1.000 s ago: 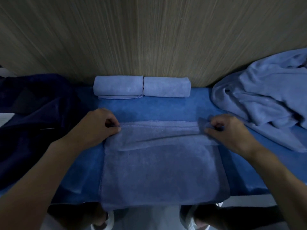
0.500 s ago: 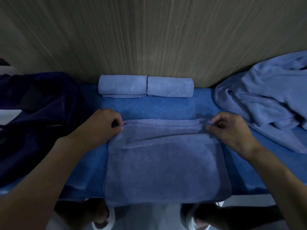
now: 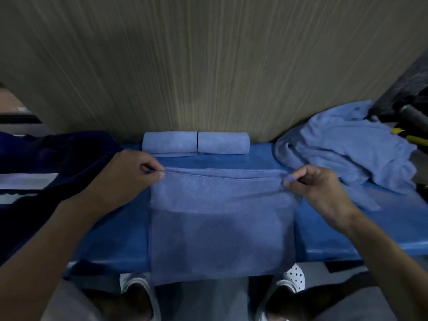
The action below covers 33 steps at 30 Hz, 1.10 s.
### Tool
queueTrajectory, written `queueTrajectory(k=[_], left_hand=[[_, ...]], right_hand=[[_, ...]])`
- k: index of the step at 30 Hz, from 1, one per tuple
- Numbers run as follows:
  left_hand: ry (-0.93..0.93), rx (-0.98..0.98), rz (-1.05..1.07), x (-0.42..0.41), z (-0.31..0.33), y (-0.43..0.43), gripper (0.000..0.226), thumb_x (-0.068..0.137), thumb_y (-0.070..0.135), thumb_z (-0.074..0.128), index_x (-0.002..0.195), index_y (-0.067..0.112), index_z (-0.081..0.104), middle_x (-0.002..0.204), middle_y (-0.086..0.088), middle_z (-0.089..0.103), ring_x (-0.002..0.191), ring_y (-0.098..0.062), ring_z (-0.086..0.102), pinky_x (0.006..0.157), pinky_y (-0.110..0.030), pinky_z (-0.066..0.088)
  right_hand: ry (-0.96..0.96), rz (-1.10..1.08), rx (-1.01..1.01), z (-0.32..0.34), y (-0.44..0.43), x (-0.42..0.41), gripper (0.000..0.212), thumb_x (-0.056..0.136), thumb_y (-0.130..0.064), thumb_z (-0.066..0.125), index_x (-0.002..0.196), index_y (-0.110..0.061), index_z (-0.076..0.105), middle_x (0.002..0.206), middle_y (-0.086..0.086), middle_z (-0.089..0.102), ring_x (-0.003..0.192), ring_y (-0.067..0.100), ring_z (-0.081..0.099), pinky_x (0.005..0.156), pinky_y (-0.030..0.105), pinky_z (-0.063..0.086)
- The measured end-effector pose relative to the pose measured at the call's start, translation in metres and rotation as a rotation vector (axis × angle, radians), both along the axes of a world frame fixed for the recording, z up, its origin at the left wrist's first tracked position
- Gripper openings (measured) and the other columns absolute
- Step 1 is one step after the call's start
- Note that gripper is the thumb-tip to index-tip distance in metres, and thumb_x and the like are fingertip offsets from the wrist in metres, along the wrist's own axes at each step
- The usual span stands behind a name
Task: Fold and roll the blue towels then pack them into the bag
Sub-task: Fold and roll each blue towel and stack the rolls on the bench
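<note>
A blue towel (image 3: 220, 223) lies folded on the blue table (image 3: 335, 232), its near end hanging over the front edge. My left hand (image 3: 129, 174) pinches its far left corner. My right hand (image 3: 317, 184) pinches its far right corner. The far edge is pulled taut between both hands. Two rolled blue towels (image 3: 195, 143) lie side by side against the wooden wall behind it. A loose heap of blue towels (image 3: 342, 149) sits at the right. A dark navy bag (image 3: 46, 172) lies at the left.
The wooden wall (image 3: 208, 66) stands right behind the table. Dark gear with yellow parts (image 3: 414, 135) sits at the far right. White paper (image 3: 25, 181) shows on the bag. My shoes (image 3: 294, 276) are below the table edge.
Both hands have spread apart and lifted the towel's far edge slightly, pulling out the earlier wrinkles. The camera has tilted a little.
</note>
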<state>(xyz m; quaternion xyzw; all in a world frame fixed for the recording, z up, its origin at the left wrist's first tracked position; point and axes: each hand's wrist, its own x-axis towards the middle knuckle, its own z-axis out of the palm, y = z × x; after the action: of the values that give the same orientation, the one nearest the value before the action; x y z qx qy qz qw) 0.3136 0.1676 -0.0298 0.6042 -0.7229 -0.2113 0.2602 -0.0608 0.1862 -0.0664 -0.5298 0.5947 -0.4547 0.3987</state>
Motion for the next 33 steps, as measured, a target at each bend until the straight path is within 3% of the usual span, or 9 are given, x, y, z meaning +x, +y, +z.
queueTrajectory(k=[2,4,7,14,17,19,21,26,33], left_hand=[[0.031,-0.032,-0.025,0.001,0.025,0.011,0.022,0.080,0.009,0.078,0.073,0.029,0.071,0.076,0.022,0.070,0.069,0.002,0.065,0.067,-0.017,0.052],[0.070,-0.044,-0.032,0.002,0.050,0.023,0.024,0.078,0.007,0.079,0.072,0.030,0.073,0.077,0.023,0.071,0.069,0.005,0.065,0.066,-0.007,0.049],[0.134,-0.040,-0.005,0.007,0.084,0.040,0.027,0.076,0.009,0.081,0.067,0.035,0.076,0.077,0.019,0.073,0.073,0.007,0.066,0.069,-0.001,0.045],[0.260,-0.097,0.007,0.009,0.155,0.080,0.015,0.078,0.014,0.080,0.074,0.029,0.079,0.079,0.012,0.076,0.072,0.006,0.066,0.070,-0.001,0.046],[0.301,-0.106,-0.017,0.009,0.175,0.088,0.009,0.082,0.014,0.076,0.078,0.021,0.079,0.082,0.009,0.076,0.073,0.006,0.065,0.073,-0.008,0.049],[0.301,-0.140,-0.017,0.008,0.183,0.092,0.009,0.084,0.015,0.073,0.079,0.020,0.078,0.076,0.014,0.075,0.067,0.009,0.062,0.065,-0.005,0.045],[0.317,-0.171,-0.021,0.006,0.191,0.095,0.008,0.085,0.014,0.072,0.082,0.020,0.076,0.072,0.014,0.074,0.062,0.009,0.061,0.059,-0.003,0.043],[0.315,-0.258,-0.010,0.000,0.207,0.099,0.015,0.082,0.006,0.075,0.079,0.021,0.072,0.065,0.019,0.071,0.061,0.008,0.062,0.061,-0.002,0.044],[0.283,-0.321,-0.024,-0.004,0.219,0.101,0.022,0.082,0.002,0.073,0.077,0.023,0.070,0.060,0.024,0.067,0.057,0.011,0.061,0.058,-0.002,0.043]], right_hand=[[-0.081,-0.022,-0.061,0.022,0.010,-0.001,0.011,0.082,-0.001,0.072,0.075,-0.007,0.066,0.074,0.008,0.065,0.069,0.011,0.057,0.058,0.014,0.047],[-0.117,-0.020,-0.115,0.047,0.021,-0.003,0.009,0.084,-0.003,0.070,0.077,-0.009,0.068,0.077,0.006,0.067,0.072,0.009,0.059,0.062,0.013,0.048],[-0.124,-0.014,-0.200,0.083,0.039,-0.005,0.013,0.089,-0.005,0.065,0.077,-0.008,0.069,0.069,-0.002,0.068,0.065,0.005,0.057,0.060,0.012,0.047],[-0.223,-0.033,-0.278,0.149,0.072,-0.013,0.025,0.089,-0.006,0.065,0.066,-0.016,0.071,0.069,0.001,0.070,0.071,0.013,0.063,0.073,0.027,0.053],[-0.296,-0.011,-0.309,0.173,0.084,-0.013,0.016,0.065,-0.033,0.082,0.061,-0.021,0.072,0.065,-0.004,0.068,0.065,0.009,0.062,0.071,0.026,0.052],[-0.291,-0.009,-0.336,0.183,0.087,-0.015,0.041,0.042,-0.054,0.089,0.063,-0.022,0.073,0.067,-0.004,0.069,0.069,0.009,0.062,0.071,0.022,0.052],[-0.312,-0.013,-0.358,0.191,0.088,-0.016,0.054,0.033,-0.061,0.090,0.065,-0.022,0.072,0.069,-0.003,0.068,0.074,0.012,0.061,0.075,0.024,0.052],[-0.346,0.007,-0.394,0.204,0.090,-0.013,0.051,0.047,-0.062,0.085,0.066,-0.019,0.065,0.074,-0.001,0.062,0.080,0.014,0.055,0.081,0.033,0.046],[-0.329,-0.041,-0.421,0.212,0.092,-0.012,0.027,0.057,-0.040,0.082,0.063,-0.018,0.068,0.064,-0.003,0.065,0.066,0.009,0.058,0.065,0.020,0.050]])
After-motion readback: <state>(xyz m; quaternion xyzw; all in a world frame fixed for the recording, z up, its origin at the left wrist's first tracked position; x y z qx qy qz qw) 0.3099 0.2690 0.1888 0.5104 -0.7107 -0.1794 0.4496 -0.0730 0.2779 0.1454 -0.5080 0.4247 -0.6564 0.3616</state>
